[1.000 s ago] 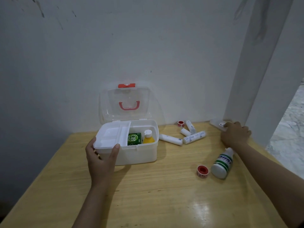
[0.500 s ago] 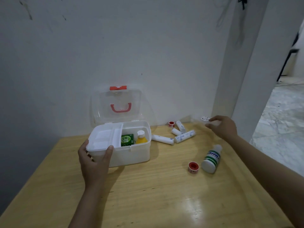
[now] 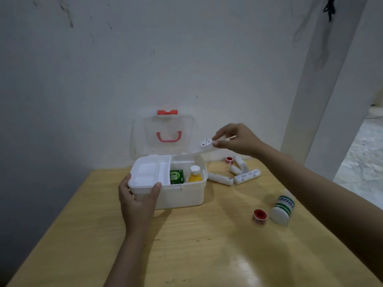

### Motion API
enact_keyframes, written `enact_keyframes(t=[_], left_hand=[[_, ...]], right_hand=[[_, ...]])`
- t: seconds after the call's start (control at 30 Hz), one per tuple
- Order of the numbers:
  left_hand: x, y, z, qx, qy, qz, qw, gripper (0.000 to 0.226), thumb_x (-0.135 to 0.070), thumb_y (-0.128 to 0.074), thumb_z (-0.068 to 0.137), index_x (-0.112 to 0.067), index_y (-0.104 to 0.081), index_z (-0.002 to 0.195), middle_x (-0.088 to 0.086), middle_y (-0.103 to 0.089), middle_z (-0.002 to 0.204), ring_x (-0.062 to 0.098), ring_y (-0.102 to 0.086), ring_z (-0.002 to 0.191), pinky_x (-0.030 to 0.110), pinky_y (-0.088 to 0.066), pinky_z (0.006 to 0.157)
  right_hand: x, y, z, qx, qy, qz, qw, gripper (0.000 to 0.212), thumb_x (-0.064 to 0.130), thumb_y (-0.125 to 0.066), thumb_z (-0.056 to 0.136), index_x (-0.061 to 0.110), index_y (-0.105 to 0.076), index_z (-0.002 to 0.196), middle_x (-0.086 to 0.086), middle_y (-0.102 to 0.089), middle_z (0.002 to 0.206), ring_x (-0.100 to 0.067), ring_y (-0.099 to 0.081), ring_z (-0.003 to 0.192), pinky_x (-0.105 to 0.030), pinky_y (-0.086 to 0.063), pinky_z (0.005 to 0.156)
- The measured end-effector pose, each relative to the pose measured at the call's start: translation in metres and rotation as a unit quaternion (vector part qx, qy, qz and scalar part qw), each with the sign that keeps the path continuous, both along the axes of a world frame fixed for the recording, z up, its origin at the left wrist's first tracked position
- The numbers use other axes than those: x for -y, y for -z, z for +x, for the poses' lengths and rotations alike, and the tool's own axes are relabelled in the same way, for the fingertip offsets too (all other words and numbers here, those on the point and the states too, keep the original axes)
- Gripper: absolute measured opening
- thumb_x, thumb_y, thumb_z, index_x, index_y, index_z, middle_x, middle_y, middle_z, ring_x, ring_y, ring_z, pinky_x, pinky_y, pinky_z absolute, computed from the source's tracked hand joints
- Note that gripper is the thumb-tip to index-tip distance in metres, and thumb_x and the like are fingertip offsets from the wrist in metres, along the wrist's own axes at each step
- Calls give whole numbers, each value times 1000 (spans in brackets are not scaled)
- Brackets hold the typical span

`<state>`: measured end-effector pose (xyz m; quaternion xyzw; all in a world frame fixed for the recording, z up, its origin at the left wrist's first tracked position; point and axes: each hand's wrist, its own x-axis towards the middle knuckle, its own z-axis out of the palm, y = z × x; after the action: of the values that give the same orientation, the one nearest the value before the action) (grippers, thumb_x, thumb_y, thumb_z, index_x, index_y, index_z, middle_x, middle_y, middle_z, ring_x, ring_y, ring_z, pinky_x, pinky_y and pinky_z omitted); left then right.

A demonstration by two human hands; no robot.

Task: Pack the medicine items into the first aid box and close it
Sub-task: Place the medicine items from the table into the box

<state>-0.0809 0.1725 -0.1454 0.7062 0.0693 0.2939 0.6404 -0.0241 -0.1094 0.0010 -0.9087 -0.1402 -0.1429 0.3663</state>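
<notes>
The white first aid box (image 3: pixel 182 195) stands open on the table, its clear lid (image 3: pixel 165 133) upright with a red handle and latch. Inside are a white tray insert (image 3: pixel 148 172), a green carton (image 3: pixel 176 176) and a yellow bottle (image 3: pixel 195 174). My left hand (image 3: pixel 137 200) grips the box's front left corner. My right hand (image 3: pixel 238 139) is raised above and right of the box, pinching a small clear packet with a white printed label (image 3: pixel 206 142). Loose on the table lie several white bandage rolls (image 3: pixel 238 172), two red tape rolls (image 3: pixel 259 216) (image 3: pixel 229 159) and a white bottle (image 3: pixel 283 208) on its side.
The wooden table (image 3: pixel 196 245) sits in a corner, with a white wall behind and a white pillar (image 3: pixel 323 79) at the right. The table's right edge drops to a marble floor (image 3: pixel 364 158).
My right hand picked the small packet up from the table's far right corner and carried it left and up toward the open box. My left hand stayed on the box.
</notes>
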Motion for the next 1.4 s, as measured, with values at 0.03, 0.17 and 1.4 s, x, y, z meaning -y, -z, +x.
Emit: enact_keyframes(t=[0.03, 0.17, 1.4], left_hand=[[0, 0, 0, -1, 0, 1, 1000, 91, -63, -74, 53, -33, -38, 132, 0, -48, 139, 22, -52, 123, 50, -52, 95], [0, 0, -1, -7, 0, 10, 1000, 90, -60, -76, 57, -33, -37, 134, 0, -46, 141, 22, -50, 125, 50, -52, 95], [0, 6, 4, -5, -12, 5, 1000, 87, -62, -74, 54, -41, -36, 130, -6, -46, 138, 19, -51, 123, 47, -55, 91]], right_hand=[[-7, 0, 5, -18, -12, -16, 1000, 13, 37, -77, 71, 32, -75, 83, 5, -68, 105, -13, -61, 101, -36, -52, 90], [-33, 6, 18, -62, -39, -80, 994, 17, 33, -77, 71, 25, -77, 86, 3, -68, 106, -13, -60, 100, -33, -51, 89], [-77, 31, 48, -92, -101, -254, 958, 18, 14, -75, 74, 14, -76, 92, -2, -71, 86, -10, -61, 75, -17, -47, 65]])
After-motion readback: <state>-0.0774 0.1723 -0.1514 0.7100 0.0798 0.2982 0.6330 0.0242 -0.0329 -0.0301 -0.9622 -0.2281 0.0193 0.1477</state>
